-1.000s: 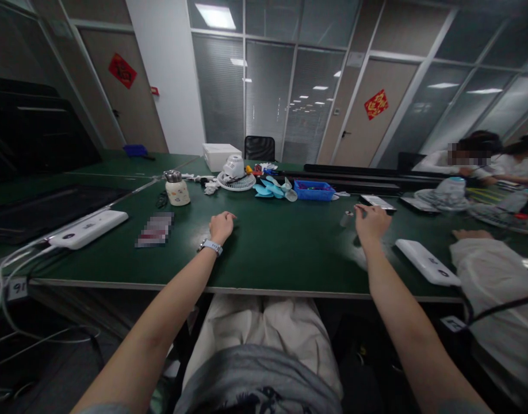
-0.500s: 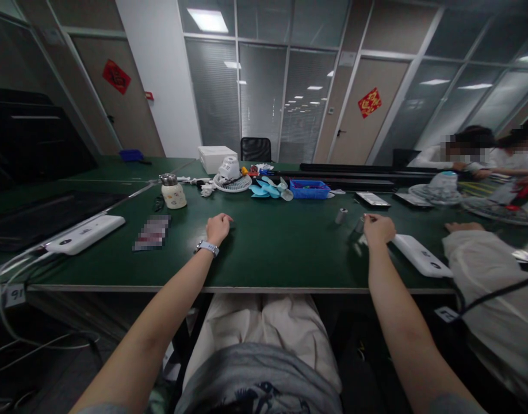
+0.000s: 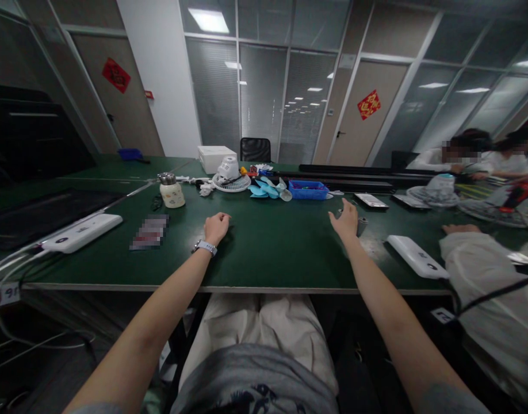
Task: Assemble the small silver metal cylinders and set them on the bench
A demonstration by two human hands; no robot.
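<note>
- Centrally, head view: green tabletop (image 3: 272, 253), broad open stretch between the two hands, near edge (image 3: 272, 289) running just before the wearer's lap.
- Side limits: white device (image 3: 416, 257) to the right of the right forearm, a neighbour's pale sleeve (image 3: 484, 287) beyond it; second white device (image 3: 85, 233) far left.
- Right hand (image 3: 345, 221): thumb and fingers spread well apart, nothing visibly gripped.
- Metal cylinder (image 3: 362, 225): on the tabletop, just beside the right hand's outer side, partly covered by it; contact cannot be told.
- Left hand (image 3: 216, 227): at the tabletop, fingers curled; whether they enclose anything cannot be told.
- Farther back, left to right: cream bottle (image 3: 172, 194), white fan part (image 3: 232, 180), light-blue blades (image 3: 268, 188), blue basket (image 3: 308, 190), phone (image 3: 371, 200).
- Room: glazed partition (image 3: 261, 98) between two doors bearing red signs.
</note>
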